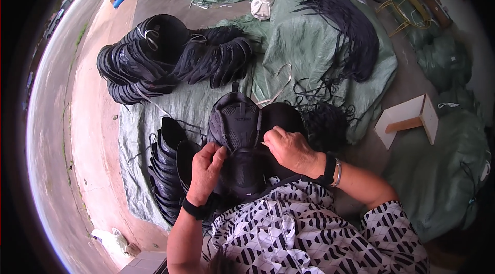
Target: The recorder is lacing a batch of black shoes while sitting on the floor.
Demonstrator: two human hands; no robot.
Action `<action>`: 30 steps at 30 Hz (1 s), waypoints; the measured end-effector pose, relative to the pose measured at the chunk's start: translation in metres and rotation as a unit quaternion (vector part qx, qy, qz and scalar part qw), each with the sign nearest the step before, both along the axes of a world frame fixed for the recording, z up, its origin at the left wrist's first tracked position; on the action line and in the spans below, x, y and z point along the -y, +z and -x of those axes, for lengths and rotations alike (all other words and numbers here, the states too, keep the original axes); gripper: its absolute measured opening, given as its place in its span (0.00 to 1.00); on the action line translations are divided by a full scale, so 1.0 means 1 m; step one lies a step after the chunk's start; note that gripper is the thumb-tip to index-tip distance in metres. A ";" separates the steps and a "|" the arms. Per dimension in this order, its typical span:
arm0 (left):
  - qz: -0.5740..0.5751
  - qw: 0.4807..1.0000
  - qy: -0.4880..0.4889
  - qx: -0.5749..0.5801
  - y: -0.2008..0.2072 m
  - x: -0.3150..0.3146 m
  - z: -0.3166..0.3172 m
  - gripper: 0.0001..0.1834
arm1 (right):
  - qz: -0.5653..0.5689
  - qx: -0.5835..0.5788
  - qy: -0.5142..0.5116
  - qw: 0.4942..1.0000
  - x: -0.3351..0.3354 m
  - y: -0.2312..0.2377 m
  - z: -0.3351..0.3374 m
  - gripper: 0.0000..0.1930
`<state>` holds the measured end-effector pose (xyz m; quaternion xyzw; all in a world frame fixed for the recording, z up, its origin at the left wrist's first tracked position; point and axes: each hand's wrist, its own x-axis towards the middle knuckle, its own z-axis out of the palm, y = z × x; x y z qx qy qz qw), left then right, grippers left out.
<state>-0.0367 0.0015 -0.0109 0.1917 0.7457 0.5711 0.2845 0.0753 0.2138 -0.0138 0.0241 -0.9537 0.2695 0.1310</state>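
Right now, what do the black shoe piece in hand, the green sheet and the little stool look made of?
Shoe piece: looks like black mesh fabric with smoother matte panels; a fine weave shows. Both the left hand and right hand grip it.
Green sheet: probably woven plastic tarp; dull, creased, rumpled folds.
Stool: seems bare pale wood; flat boards, tipped on its side.

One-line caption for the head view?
Both hands, left hand and right hand, hold a black shoe upper.
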 end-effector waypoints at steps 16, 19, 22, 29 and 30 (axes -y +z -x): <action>0.019 0.999 0.000 -0.033 -0.004 0.000 0.001 0.12 | -0.070 0.034 0.032 0.996 0.002 0.000 0.002 0.08; 0.020 0.999 0.001 -0.028 -0.006 0.002 0.000 0.12 | 0.086 0.008 0.004 0.996 0.003 0.001 0.007 0.08; 0.006 0.999 0.009 -0.033 -0.009 0.005 -0.001 0.12 | 0.070 0.060 -0.012 0.996 0.009 0.006 0.008 0.08; 0.000 1.000 0.009 -0.011 -0.008 0.002 0.001 0.13 | 0.343 0.267 -0.118 0.893 0.019 0.030 0.011 0.06; 0.002 1.000 -0.001 -0.014 -0.006 0.002 0.001 0.13 | 0.348 0.261 -0.125 0.892 0.020 0.024 0.008 0.06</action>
